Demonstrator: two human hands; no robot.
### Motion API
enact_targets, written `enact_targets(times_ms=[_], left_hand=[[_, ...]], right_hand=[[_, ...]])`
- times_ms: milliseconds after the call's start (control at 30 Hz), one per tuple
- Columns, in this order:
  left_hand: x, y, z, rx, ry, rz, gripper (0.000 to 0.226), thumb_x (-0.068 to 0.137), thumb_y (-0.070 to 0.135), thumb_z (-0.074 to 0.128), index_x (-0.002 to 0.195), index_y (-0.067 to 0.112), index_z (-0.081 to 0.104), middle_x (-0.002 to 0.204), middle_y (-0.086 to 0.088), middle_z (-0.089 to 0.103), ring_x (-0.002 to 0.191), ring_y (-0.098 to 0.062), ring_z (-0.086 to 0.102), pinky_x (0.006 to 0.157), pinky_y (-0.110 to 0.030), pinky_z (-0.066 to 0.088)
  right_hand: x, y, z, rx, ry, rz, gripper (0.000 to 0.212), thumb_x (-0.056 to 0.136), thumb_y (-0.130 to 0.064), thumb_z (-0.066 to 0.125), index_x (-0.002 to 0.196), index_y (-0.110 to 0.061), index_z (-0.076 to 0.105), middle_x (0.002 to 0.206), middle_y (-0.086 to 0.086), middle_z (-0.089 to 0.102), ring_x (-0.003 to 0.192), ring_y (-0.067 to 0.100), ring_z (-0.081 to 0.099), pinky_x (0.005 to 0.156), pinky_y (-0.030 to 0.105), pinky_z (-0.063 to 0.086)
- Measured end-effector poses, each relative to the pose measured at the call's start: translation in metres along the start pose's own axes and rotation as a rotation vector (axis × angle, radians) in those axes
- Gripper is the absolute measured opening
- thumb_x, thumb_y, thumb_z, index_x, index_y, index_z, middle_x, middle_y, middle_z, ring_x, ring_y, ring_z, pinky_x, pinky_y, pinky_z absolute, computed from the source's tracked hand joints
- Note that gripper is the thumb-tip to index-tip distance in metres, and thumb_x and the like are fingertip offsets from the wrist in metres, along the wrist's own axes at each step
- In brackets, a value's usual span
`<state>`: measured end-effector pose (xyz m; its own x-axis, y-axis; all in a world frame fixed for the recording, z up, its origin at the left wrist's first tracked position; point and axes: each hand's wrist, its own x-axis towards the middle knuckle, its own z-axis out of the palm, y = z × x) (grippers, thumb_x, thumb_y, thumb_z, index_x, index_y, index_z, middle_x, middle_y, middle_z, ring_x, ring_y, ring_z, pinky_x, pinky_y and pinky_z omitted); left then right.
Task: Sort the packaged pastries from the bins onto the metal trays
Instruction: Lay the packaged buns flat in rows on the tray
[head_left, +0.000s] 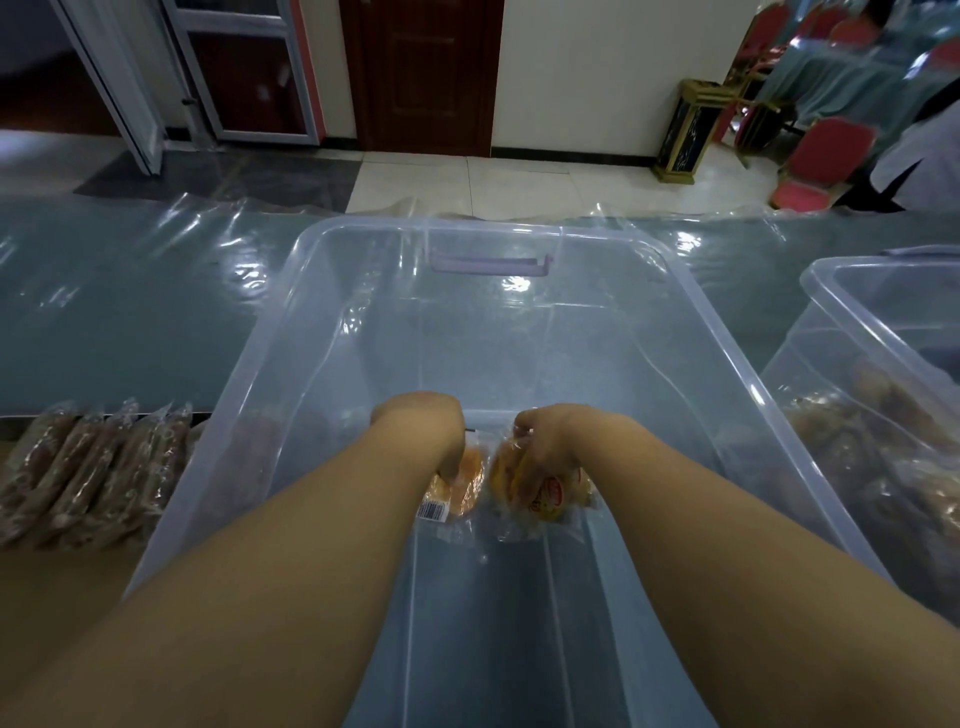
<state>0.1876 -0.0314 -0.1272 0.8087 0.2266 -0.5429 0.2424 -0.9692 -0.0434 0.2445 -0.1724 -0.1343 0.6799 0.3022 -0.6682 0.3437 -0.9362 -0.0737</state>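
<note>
A large clear plastic bin (291, 332) stands in front of me, and both my arms reach down into it. My left hand (426, 431) grips a golden pastry in a clear wrapper with a barcode label (457, 493) on the bin floor. My right hand (545, 441) is closed around another wrapped golden pastry with a red and yellow label (550, 499). The two packs lie side by side near the bin's middle. At the left, a row of brown wrapped pastries (88, 467) lies on a metal tray (15, 418), mostly hidden under them.
A second clear bin (831, 291) with brown wrapped pastries (883, 457) stands at the right. The table (130, 291) is covered in shiny plastic sheeting. Beyond it are a tiled floor, a dark door, a trash stand (685, 130) and red chairs (826, 156).
</note>
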Motion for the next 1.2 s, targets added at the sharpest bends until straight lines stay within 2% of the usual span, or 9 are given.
enact_targets(times_ms=[133,267,400,567,700,800,900,967,1200], left_hand=[[-0.018,-0.001,-0.019,-0.023,0.102,-0.029,0.031,0.075,0.031,0.072,0.098,0.019,0.056,0.076,0.001,0.055,0.090,-0.025,0.060,0.074,-0.035,0.046],[-0.046,-0.008,-0.040,-0.084,0.262,-0.039,0.040,0.075,0.029,0.071,0.111,0.019,0.055,0.101,-0.004,0.053,0.095,-0.027,0.056,0.072,-0.035,0.041],[-0.083,-0.020,-0.059,-0.195,0.463,-0.011,0.044,0.073,0.040,0.073,0.108,0.023,0.053,0.105,-0.004,0.056,0.096,-0.027,0.055,0.072,-0.034,0.040],[-0.147,-0.039,-0.076,-0.394,0.781,0.077,0.048,0.072,0.046,0.073,0.108,0.027,0.049,0.098,0.002,0.056,0.083,-0.020,0.050,0.063,-0.031,0.037],[-0.204,-0.063,-0.076,-0.491,1.023,0.111,0.046,0.070,0.051,0.072,0.102,0.032,0.045,0.088,0.010,0.051,0.076,-0.015,0.049,0.058,-0.028,0.037],[-0.243,-0.089,-0.066,-0.554,1.162,0.106,0.046,0.069,0.050,0.073,0.101,0.033,0.045,0.089,0.014,0.049,0.079,-0.013,0.049,0.066,-0.032,0.043],[-0.275,-0.119,-0.049,-0.695,1.220,0.095,0.044,0.069,0.044,0.076,0.096,0.037,0.043,0.085,0.019,0.046,0.081,-0.010,0.048,0.065,-0.029,0.041],[-0.293,-0.141,-0.033,-0.764,1.251,0.052,0.045,0.067,0.045,0.077,0.097,0.039,0.044,0.090,0.017,0.050,0.085,-0.011,0.050,0.068,-0.030,0.043],[-0.348,-0.221,0.033,-0.859,1.275,-0.040,0.043,0.067,0.048,0.075,0.097,0.041,0.045,0.086,0.025,0.048,0.078,0.003,0.047,0.060,-0.022,0.036]], right_hand=[[-0.015,-0.001,-0.001,-0.023,0.070,0.035,0.076,0.045,-0.056,0.081,0.112,-0.039,0.049,0.114,0.000,0.056,0.103,0.029,0.048,0.089,0.046,0.046],[-0.039,-0.003,-0.009,-0.039,0.281,0.029,0.065,0.060,-0.053,0.077,0.113,-0.037,0.045,0.115,0.000,0.053,0.110,0.031,0.043,0.086,0.045,0.039],[-0.077,-0.007,-0.028,0.038,0.501,0.010,0.071,0.056,-0.053,0.078,0.115,-0.034,0.041,0.115,0.001,0.047,0.109,0.032,0.044,0.086,0.046,0.037],[-0.133,-0.013,-0.043,0.198,0.723,-0.061,0.073,0.058,-0.051,0.076,0.119,-0.034,0.039,0.118,0.001,0.047,0.104,0.031,0.050,0.089,0.051,0.044],[-0.174,-0.027,-0.047,0.388,0.848,-0.226,0.071,0.055,-0.053,0.077,0.114,-0.033,0.043,0.112,0.000,0.050,0.098,0.027,0.055,0.085,0.051,0.049],[-0.202,-0.045,-0.045,0.507,0.970,-0.343,0.072,0.052,-0.057,0.078,0.111,-0.036,0.042,0.108,-0.006,0.046,0.095,0.023,0.055,0.084,0.051,0.049],[-0.226,-0.069,-0.038,0.600,1.038,-0.478,0.072,0.050,-0.057,0.079,0.108,-0.037,0.043,0.105,-0.010,0.047,0.093,0.019,0.055,0.082,0.049,0.051],[-0.242,-0.088,-0.029,0.616,1.064,-0.560,0.071,0.049,-0.057,0.079,0.107,-0.039,0.042,0.104,-0.011,0.048,0.092,0.015,0.055,0.080,0.046,0.053],[-0.280,-0.177,0.014,0.558,1.017,-0.698,0.082,0.043,-0.070,0.069,0.113,-0.037,0.043,0.110,-0.010,0.050,0.095,0.013,0.056,0.076,0.042,0.056]])
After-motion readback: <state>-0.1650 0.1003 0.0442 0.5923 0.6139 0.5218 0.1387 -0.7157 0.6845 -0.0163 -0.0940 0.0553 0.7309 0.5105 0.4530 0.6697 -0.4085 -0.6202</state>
